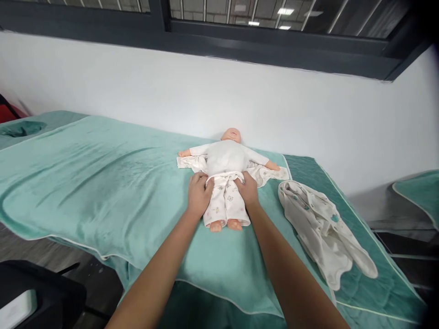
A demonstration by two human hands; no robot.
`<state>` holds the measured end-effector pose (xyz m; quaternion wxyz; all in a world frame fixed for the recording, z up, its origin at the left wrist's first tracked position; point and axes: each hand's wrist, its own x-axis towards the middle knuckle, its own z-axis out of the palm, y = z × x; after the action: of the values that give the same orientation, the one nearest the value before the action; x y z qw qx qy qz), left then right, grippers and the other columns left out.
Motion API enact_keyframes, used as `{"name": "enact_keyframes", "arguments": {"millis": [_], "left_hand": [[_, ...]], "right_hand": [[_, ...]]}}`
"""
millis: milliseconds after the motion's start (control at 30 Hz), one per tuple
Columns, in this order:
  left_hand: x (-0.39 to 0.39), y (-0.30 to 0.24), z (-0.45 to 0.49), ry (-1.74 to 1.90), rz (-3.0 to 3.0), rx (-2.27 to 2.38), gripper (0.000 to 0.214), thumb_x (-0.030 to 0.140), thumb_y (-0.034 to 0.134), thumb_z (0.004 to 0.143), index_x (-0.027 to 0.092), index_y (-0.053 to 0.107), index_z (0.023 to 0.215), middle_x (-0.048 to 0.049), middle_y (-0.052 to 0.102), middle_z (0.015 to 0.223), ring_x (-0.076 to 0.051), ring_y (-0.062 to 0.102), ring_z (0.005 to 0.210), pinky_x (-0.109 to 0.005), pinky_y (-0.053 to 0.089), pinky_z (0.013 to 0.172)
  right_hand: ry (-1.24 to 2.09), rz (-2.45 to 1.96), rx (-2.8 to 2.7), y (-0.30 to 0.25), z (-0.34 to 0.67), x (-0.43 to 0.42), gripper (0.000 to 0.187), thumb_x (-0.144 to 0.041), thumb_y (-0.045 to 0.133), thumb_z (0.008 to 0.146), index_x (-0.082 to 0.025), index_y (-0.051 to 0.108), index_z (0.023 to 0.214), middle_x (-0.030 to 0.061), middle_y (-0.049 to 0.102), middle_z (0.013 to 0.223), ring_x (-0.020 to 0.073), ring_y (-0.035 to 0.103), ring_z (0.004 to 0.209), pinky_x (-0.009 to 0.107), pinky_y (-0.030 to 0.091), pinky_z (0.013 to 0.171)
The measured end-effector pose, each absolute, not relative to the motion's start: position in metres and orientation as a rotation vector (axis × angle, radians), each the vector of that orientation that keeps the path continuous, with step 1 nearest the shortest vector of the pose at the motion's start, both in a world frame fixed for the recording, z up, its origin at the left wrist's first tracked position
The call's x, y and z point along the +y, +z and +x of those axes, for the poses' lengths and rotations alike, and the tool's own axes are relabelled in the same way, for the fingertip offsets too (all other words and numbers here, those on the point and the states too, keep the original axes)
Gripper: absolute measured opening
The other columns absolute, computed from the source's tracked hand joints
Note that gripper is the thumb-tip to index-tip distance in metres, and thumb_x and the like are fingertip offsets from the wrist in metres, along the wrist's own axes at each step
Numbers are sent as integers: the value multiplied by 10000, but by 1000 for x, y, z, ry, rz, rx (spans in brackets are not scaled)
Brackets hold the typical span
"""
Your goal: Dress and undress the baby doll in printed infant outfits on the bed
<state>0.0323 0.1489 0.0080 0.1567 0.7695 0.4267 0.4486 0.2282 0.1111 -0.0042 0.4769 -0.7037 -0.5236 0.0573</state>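
Note:
A baby doll (227, 155) lies on its back on the green bed cover, arms spread and head toward the wall. It wears a white top and white patterned pants (219, 205), with its feet showing below the cuffs. At one side of the waistband, my left hand (200, 194) is closed on the pants, thumb on the front. My right hand (248, 189) pinches the waistband on the opposite side. Beneath the doll's arms, a patterned garment (262, 174) is spread out, its middle hidden by the body.
A crumpled white garment (322, 228) lies on the bed to the right. The green cover (103, 183) stretches far left. Behind the bed rises a white wall (137, 87) under a dark window frame (274, 50). A black chair (44, 288) stands at lower left, bearing a white object (18, 308).

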Motion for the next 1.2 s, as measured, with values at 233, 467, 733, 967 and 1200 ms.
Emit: {"name": "enact_keyframes", "arguments": {"millis": [233,467,733,967,1200], "left_hand": [[118,4,22,1105,2178,1275,355,514,599,878,214,603,1068,-96,581,1228,-263,544,1141,-406,425,978],[122,8,24,1015,2180,1347,307,473,573,894,211,576,1053,-97,616,1181,-269,580,1088,-421,429,936],[125,9,24,1035,2183,1381,179,386,564,897,231,585,985,-61,634,1037,-243,586,1022,-380,421,887],[131,5,25,1079,2187,1369,179,405,572,894,231,589,932,-48,630,998,-225,586,950,-353,422,816],[122,7,21,1127,2107,1265,144,355,561,895,227,600,948,-45,614,1000,-210,587,942,-340,452,841]], "right_hand": [[133,-1738,-1275,-5,228,112,228,-414,513,820,-246,398,718,-29,484,674,175,396,674,283,285,624],[177,-1724,-1217,1,221,100,244,-436,526,801,-239,416,708,-39,489,654,171,435,676,280,303,630],[323,-1673,-1136,7,189,46,321,-428,601,788,-222,423,618,-59,463,581,140,426,621,258,329,578],[326,-1678,-1076,4,163,28,310,-443,597,820,-217,475,647,-42,526,593,144,471,605,256,349,574],[259,-1694,-1100,5,169,38,285,-405,542,820,-227,420,634,-48,480,583,144,438,602,263,330,591]]}}
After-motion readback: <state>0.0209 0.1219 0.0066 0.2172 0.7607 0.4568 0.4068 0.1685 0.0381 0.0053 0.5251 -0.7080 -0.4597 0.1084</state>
